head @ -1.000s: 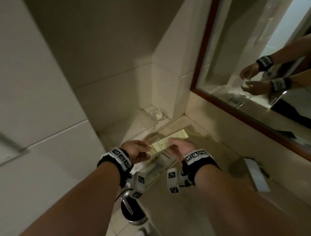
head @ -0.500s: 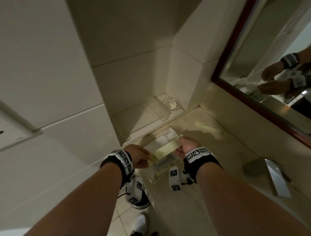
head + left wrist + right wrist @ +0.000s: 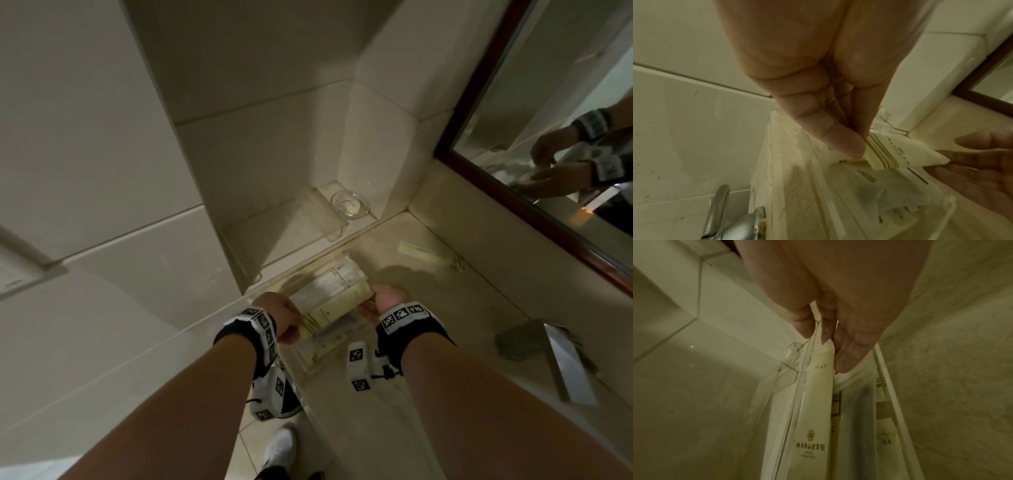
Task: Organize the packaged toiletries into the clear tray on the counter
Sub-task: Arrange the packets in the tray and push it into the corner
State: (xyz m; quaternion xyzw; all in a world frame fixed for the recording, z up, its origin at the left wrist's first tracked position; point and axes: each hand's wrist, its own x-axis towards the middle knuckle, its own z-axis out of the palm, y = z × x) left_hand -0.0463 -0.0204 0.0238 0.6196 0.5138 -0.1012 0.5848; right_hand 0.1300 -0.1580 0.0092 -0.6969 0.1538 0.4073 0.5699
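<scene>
A cream toiletry packet (image 3: pixel 337 306) with gold stripes and a logo is held just over the clear tray (image 3: pixel 342 358) at the counter's left edge. My left hand (image 3: pixel 279 317) pinches its near, striped end (image 3: pixel 877 155) between thumb and fingers. My right hand (image 3: pixel 380 301) pinches the far end (image 3: pixel 824 356). Several other packets (image 3: pixel 334 277) lie flat in the tray under it. One more slim cream packet (image 3: pixel 423 253) lies loose on the counter, further back by the mirror.
A glass dish (image 3: pixel 350 204) sits on a clear shelf (image 3: pixel 301 226) in the tiled corner niche. A framed mirror (image 3: pixel 548 178) runs along the right. A metal fitting (image 3: pixel 565 363) sits on the counter to the right. Below the counter edge are a chrome handle (image 3: pixel 719 211) and floor.
Both hands have carried the cream packet down and toward me until it is over the tray. The slim packet on the counter has come into view behind them.
</scene>
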